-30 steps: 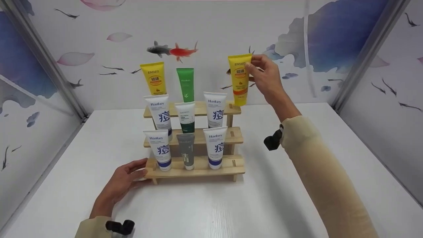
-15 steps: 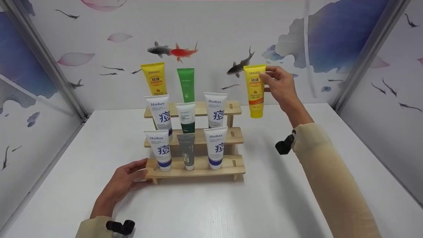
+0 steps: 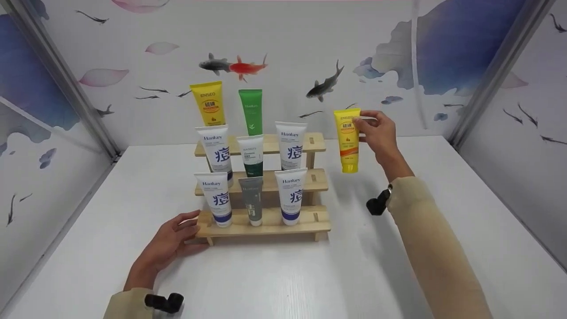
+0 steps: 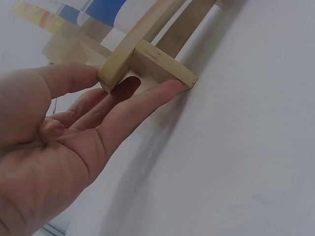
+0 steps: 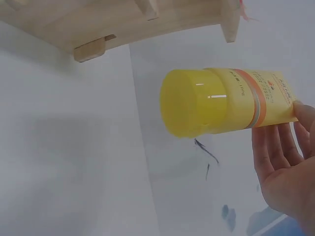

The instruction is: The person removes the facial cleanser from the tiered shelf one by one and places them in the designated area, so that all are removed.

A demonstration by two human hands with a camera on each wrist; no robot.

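My right hand [image 3: 378, 135] pinches a yellow squeeze tube [image 3: 347, 144] near its flat top end, thumb in front and fingers behind. The tube hangs cap down, to the right of a three-tier wooden display rack [image 3: 266, 229]. In the right wrist view the tube's yellow cap [image 5: 192, 103] points toward the camera. My left hand [image 3: 170, 241] grips the left end of the rack's lowest shelf. In the left wrist view the thumb touches the shelf end [image 4: 115, 69], while fingers lie beneath it and against the leg [image 4: 162, 64].
Another yellow tube [image 3: 209, 104] and a green tube [image 3: 251, 113] stand on the top tier. White tubes, one with a dark green base [image 3: 250, 155], and a grey tube [image 3: 251, 201] fill lower tiers. Printed walls enclose the white table [image 3: 283, 283].
My right hand has carried the yellow tube away from the top tier's right end, rightward and then down. The left hand stays at the rack.
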